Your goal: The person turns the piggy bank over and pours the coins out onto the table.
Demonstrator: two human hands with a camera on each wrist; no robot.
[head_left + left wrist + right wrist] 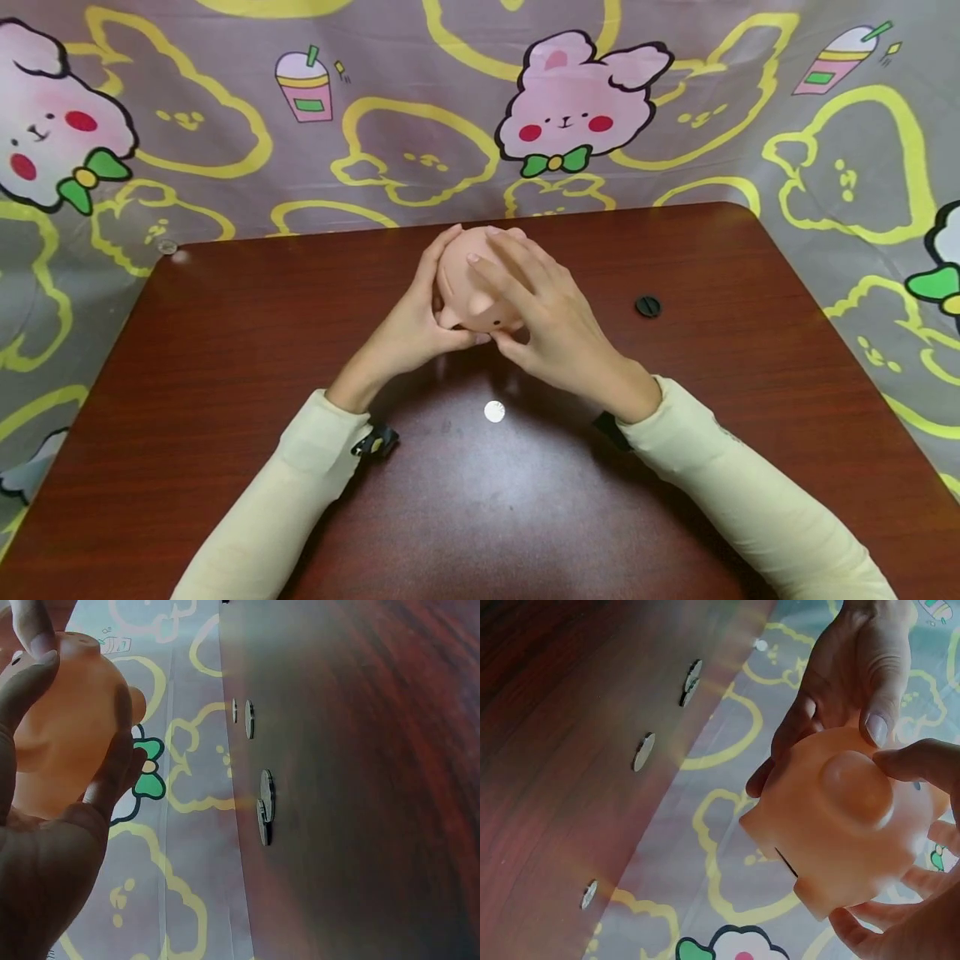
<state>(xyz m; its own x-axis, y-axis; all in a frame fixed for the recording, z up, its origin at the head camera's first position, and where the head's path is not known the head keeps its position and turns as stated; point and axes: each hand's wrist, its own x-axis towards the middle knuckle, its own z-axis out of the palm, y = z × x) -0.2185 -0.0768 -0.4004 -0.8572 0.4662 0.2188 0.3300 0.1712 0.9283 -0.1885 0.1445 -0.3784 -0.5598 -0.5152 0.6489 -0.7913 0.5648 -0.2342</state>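
A pink piggy bank [461, 267] is held up over the table between both hands. Curled around one side of it, my left hand [408, 329] has its thumb along the lower edge. My right hand [558, 325] grips the opposite side, fingers spread over the top and thumb underneath. The bank is tilted, with an ear and a dark eye facing me in the head view. A thin slit shows on the piggy bank [832, 840] in the right wrist view. Its snout shows at the top of the piggy bank [75, 697] in the left wrist view.
One silver coin [494, 411] lies on the dark red table [247, 333] in front of the hands. Several coins [268, 795] lie there in the wrist views, two overlapping. A black slotted round plug [648, 307] sits to the right. A patterned curtain [420, 150] hangs behind.
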